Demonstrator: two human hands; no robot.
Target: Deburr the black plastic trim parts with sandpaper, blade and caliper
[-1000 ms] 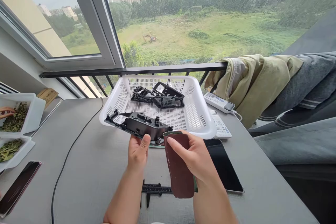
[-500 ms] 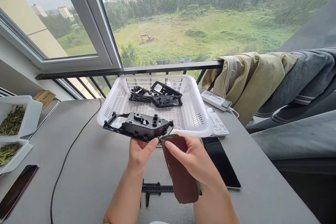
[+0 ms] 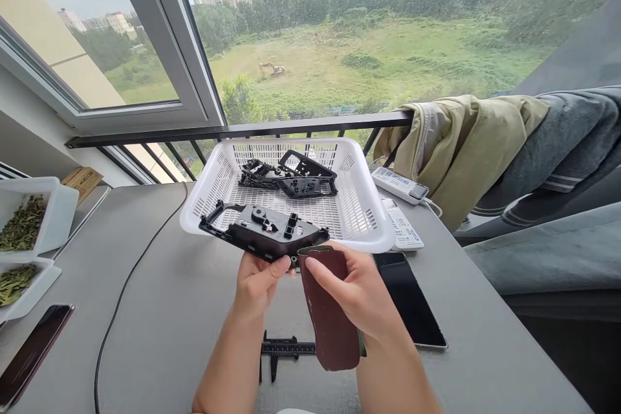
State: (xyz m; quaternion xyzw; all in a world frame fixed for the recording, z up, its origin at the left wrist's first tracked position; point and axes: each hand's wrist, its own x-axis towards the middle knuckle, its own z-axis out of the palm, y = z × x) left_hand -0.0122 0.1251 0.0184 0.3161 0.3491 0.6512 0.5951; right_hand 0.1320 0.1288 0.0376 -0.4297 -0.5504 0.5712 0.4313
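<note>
Black plastic moulding (image 3: pixel 264 231) rests in the grip of the left hand (image 3: pixel 257 284), underside hidden; the right hand (image 3: pixel 354 291) pinches folded sandpaper (image 3: pixel 327 310).

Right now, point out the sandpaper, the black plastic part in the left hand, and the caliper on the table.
Sandpaper (image 3: pixel 330 336): head view, on its lower dark red face.
Black plastic part (image 3: pixel 272 231): head view, on its flat upper face.
Caliper (image 3: pixel 286 348): head view, on its scale beam.

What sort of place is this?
Probably a home workshop in a high apartment: a desk by a railed window above a field, black plastic parts in a white basket, sandpaper in the right hand.
</note>
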